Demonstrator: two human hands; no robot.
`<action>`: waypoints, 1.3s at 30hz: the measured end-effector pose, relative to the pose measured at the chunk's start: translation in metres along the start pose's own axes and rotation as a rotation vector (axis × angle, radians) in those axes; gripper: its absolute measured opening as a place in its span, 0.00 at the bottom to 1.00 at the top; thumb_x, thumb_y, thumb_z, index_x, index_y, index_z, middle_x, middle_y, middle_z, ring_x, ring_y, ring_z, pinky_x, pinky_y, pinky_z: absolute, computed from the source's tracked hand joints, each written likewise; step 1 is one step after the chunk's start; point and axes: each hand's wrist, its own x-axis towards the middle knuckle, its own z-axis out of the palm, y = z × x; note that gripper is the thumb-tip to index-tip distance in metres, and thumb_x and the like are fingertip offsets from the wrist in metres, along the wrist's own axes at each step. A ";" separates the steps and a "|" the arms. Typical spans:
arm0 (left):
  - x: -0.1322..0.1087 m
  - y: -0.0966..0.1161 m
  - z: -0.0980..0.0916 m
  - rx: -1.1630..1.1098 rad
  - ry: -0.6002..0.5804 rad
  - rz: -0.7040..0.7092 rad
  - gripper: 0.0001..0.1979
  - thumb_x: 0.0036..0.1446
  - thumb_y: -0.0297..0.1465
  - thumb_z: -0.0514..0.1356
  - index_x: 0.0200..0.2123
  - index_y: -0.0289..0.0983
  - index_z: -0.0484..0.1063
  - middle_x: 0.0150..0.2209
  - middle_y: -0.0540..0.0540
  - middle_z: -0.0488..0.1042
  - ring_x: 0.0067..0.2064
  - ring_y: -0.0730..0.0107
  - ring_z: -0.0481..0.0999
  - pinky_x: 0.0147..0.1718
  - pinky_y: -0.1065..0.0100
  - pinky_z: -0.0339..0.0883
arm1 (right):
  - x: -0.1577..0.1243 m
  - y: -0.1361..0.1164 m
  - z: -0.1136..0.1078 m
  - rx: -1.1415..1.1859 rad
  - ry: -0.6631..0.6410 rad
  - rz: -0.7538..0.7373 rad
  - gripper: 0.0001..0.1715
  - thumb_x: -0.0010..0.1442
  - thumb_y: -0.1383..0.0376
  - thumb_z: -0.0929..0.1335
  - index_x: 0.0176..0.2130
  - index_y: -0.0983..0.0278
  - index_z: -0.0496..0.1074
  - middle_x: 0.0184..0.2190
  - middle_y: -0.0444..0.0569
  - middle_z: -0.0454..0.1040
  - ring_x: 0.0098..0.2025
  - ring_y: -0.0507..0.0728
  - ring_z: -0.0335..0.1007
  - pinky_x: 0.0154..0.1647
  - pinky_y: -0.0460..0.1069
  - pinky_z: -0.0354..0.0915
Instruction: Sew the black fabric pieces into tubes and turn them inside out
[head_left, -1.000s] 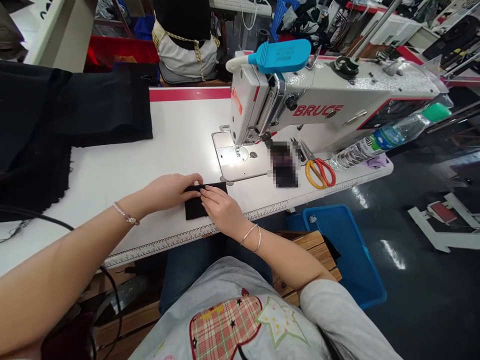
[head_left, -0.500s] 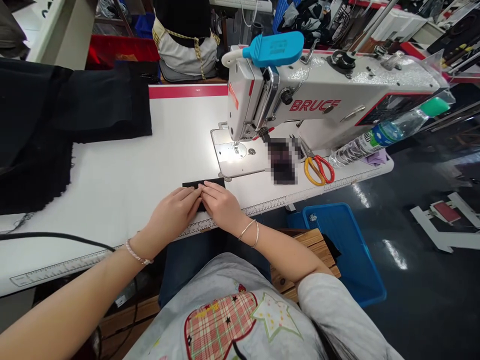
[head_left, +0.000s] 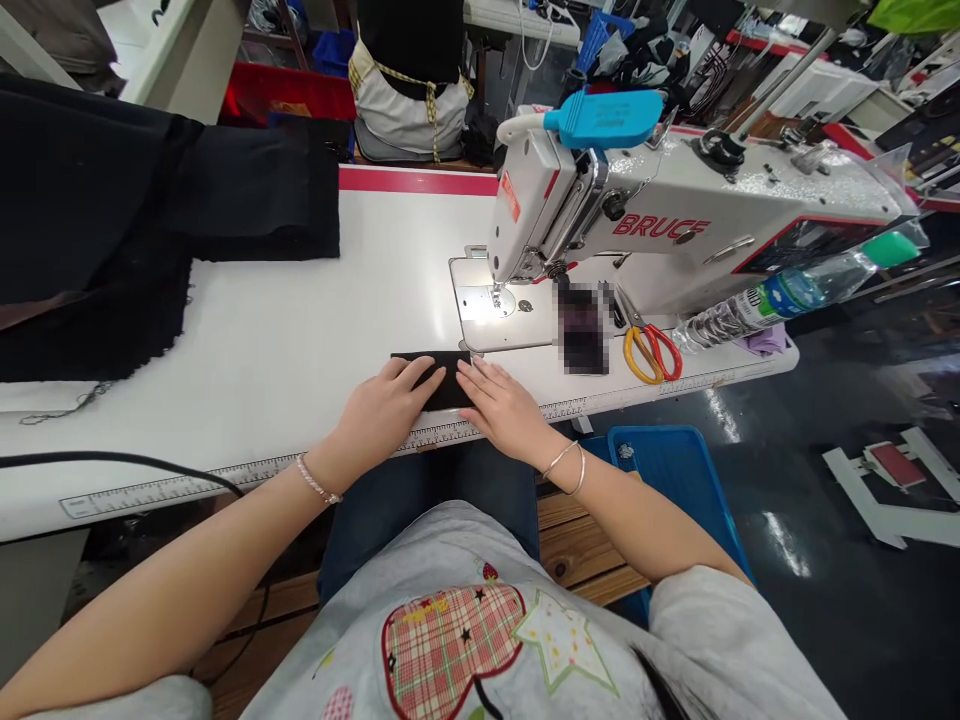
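Note:
A small black fabric piece (head_left: 442, 375) lies flat near the front edge of the white sewing table (head_left: 300, 330), just in front of the needle plate. My left hand (head_left: 382, 415) rests on its left part, fingers laid flat on the cloth. My right hand (head_left: 506, 405) lies on its right end, fingers stretched out and pressing down. Both hands are open on the fabric, with a strip of it showing between them. The white sewing machine (head_left: 660, 230) stands just behind, its lit needle area (head_left: 495, 298) a short way beyond the fabric.
A heap of black cloth (head_left: 135, 220) covers the table's far left. Yellow-and-red scissors (head_left: 651, 352) and a lying water bottle (head_left: 787, 290) sit right of the machine. A blue bin (head_left: 675, 470) stands on the floor at right. A black cable (head_left: 112, 460) crosses the front left edge.
My hands, which were pinched together at the fabric's middle, have slid apart and flattened onto its two ends. The view has shifted slightly left.

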 end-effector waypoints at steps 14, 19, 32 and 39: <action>-0.002 0.002 0.002 -0.136 0.129 0.020 0.20 0.64 0.37 0.53 0.54 0.34 0.73 0.56 0.39 0.73 0.52 0.50 0.69 0.47 0.53 0.73 | 0.026 0.002 -0.012 0.273 0.172 0.192 0.11 0.59 0.65 0.71 0.43 0.65 0.78 0.49 0.51 0.77 0.52 0.62 0.66 0.55 0.61 0.67; -0.006 0.000 0.010 -0.218 0.260 0.049 0.16 0.64 0.34 0.55 0.48 0.33 0.76 0.51 0.38 0.76 0.52 0.54 0.72 0.49 0.53 0.74 | 0.019 0.002 -0.005 0.229 0.139 0.175 0.20 0.60 0.62 0.71 0.51 0.66 0.74 0.54 0.53 0.73 0.57 0.63 0.63 0.59 0.63 0.64; -0.055 0.011 0.008 -0.091 0.115 0.054 0.22 0.62 0.22 0.52 0.59 0.25 0.64 0.60 0.32 0.67 0.65 0.49 0.61 0.61 0.51 0.64 | 0.020 -0.018 -0.005 0.092 0.057 -0.055 0.22 0.64 0.77 0.59 0.54 0.74 0.71 0.57 0.61 0.71 0.62 0.61 0.64 0.64 0.58 0.65; -0.062 0.011 0.008 -0.077 0.054 0.080 0.26 0.60 0.18 0.49 0.62 0.26 0.60 0.64 0.32 0.62 0.68 0.50 0.56 0.63 0.52 0.61 | 0.020 -0.031 -0.006 -0.052 -0.029 0.003 0.24 0.63 0.79 0.58 0.54 0.74 0.71 0.59 0.62 0.68 0.61 0.62 0.64 0.61 0.59 0.67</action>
